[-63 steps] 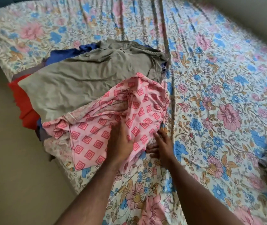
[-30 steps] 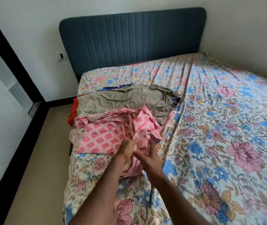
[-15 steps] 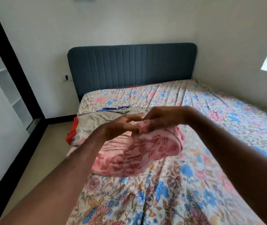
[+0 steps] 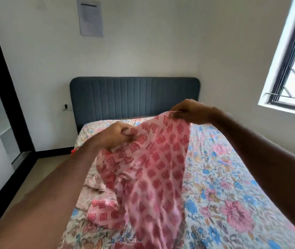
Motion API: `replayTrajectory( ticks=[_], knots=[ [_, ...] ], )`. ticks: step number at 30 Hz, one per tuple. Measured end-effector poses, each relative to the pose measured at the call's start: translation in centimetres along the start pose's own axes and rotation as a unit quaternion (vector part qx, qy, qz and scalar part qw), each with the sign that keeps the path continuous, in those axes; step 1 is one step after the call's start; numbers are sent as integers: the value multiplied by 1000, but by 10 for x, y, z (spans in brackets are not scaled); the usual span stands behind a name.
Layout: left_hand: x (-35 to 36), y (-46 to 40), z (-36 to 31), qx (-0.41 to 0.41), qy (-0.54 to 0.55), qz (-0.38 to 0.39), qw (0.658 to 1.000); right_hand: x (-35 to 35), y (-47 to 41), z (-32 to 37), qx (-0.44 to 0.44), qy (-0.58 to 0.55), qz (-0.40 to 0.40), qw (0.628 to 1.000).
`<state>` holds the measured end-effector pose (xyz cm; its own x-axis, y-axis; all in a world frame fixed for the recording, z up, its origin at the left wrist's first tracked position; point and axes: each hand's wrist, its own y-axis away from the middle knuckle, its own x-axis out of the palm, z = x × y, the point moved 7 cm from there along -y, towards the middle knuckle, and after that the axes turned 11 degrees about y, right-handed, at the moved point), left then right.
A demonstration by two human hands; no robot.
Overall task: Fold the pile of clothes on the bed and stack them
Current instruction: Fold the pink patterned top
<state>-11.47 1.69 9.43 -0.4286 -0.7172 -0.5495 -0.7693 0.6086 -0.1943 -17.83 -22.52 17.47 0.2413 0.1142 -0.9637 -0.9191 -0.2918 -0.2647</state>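
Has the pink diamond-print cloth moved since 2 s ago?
Yes. The pink diamond-print cloth has been lifted off the clothes pile, held up by both hands, and now hangs over the floral bedsheet, its top edge level with the blue padded headboard.

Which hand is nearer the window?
Right. The right hand grips the pink patterned garment at its upper edge, toward the window side. The left hand grips it lower, on the side away from the window.

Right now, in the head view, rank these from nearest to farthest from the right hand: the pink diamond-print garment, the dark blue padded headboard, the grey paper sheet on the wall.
1. Pink diamond-print garment: pinched by the right hand.
2. Dark blue padded headboard: behind the hand.
3. Grey paper sheet: high on the wall, upper left.
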Motion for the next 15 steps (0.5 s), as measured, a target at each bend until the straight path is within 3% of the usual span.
replayTrajectory(
  ticks=[3,5,8,10,12,15],
  knots=[
    [-31,7,-3,16,36,-68,997,-17,13,-14,6,-153,-97,983],
    [-46,15,-15,21,52,-78,995,-24,19,-22,23,-234,-102,967],
    [-60,24,-29,9,135,-75,988,-12,30,-27,39,-339,24,940],
    [-62,29,-33,1,173,-61,983,-5,39,-27,32,-346,84,934],
    [-66,32,-35,11,229,-62,971,-10,44,-33,21,-351,46,935],
    [-76,34,-46,43,348,-14,936,-29,56,-41,-1,-424,-33,905]
  ],
)
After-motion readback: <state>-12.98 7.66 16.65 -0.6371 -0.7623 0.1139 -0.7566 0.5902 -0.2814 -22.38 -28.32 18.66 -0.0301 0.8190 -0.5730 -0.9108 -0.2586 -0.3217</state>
